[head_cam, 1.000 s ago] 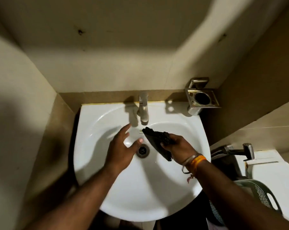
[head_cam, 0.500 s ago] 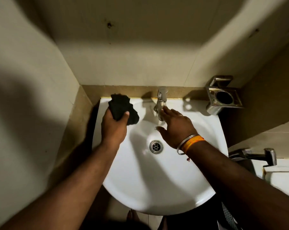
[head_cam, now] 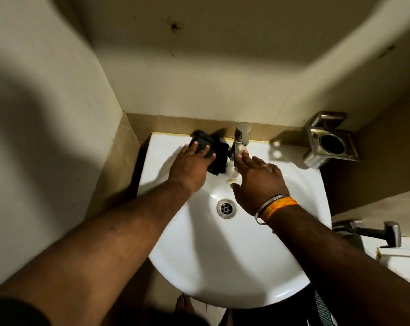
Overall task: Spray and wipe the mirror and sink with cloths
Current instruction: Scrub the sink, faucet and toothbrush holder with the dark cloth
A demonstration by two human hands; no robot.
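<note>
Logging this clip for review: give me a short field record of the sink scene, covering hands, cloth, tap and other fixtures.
left hand: fingers straight, presses the black cloth on the sink rear ledge
right hand: open, fingertips touching the tap
wrist: steel bangle and orange band
drain: uncovered
wall holder: metal, right of sink
mirror: not in view
</note>
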